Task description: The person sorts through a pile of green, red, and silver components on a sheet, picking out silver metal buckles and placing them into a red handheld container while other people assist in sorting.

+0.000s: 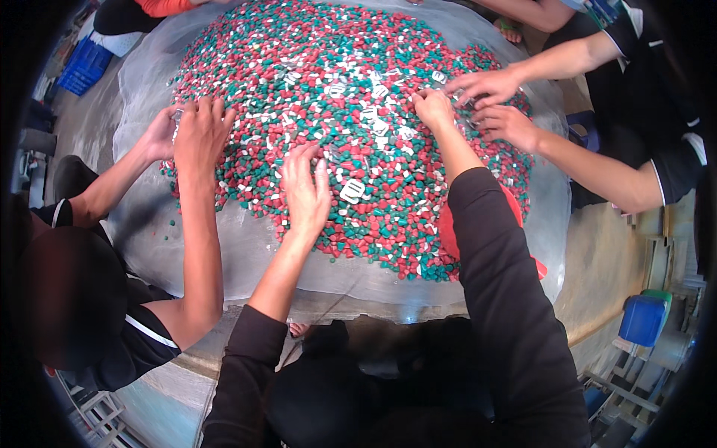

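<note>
Now the left hand (305,190), at centre, and right hand (436,110), upper right, are down at coloured pieces (358,245) spread mid-frame, within easy reach. Fingers curl downward; whether they're gripping, I can't tell.

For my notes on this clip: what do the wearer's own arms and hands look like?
The left hand and right hand are both bare, with no gloves. The left sleeve and right sleeve are plain black, creased, and end partway along the forearms. No cables or markings show on them.
</note>
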Tool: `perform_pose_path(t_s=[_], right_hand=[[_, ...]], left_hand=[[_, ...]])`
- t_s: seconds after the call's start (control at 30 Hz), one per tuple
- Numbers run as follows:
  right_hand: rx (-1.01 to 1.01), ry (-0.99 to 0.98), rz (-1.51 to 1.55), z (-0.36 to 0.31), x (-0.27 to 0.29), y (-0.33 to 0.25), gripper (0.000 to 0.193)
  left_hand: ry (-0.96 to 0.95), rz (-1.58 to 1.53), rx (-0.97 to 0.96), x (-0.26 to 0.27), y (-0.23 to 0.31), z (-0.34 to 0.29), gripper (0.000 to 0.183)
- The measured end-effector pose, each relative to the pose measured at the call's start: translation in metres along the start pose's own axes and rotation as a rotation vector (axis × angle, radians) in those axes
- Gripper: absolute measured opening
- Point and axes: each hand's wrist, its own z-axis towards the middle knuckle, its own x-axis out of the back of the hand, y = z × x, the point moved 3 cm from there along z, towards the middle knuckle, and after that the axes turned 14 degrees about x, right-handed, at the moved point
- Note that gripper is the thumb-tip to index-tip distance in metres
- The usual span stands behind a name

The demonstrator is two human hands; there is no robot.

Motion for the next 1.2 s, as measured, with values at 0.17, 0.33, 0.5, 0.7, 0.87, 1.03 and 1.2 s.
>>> perform_pose_path(t_s=[0.17,0.33,0.5,0.7,0.87,1.03,1.2], right_hand=[[-0.180,-0.106,0.195,-0.021,-0.027,-0.023,0.052],[-0.126,-0.252,0.676,-0.067,-0.009,-0.101,0.044],[0.164,-0.462,0.813,-0.090,0.018,-0.124,0.042],[0.147,-0.384,0.634,-0.110,0.039,-0.103,0.046],[0.233,-0.162,0.228,-0.119,0.057,-0.081,0.054],[0.127,-0.456,0.258,-0.099,0.081,-0.055,0.054],[0.285,-0.663,0.428,-0.087,0.131,-0.058,0.048]], left_hand=[[0.001,-0.176,0.133,-0.016,-0.010,0.001,0.032],[-0.019,-0.277,0.222,-0.010,-0.019,0.004,0.035],[-0.075,-0.339,0.299,0.003,-0.017,0.005,0.039],[-0.033,-0.126,0.007,0.028,-0.005,-0.021,0.032],[-0.206,0.190,-0.202,0.018,0.021,-0.062,0.048],[-0.195,0.230,-0.285,0.019,0.010,-0.060,0.030],[-0.274,-0.054,-0.130,0.023,0.016,-0.054,0.022]])
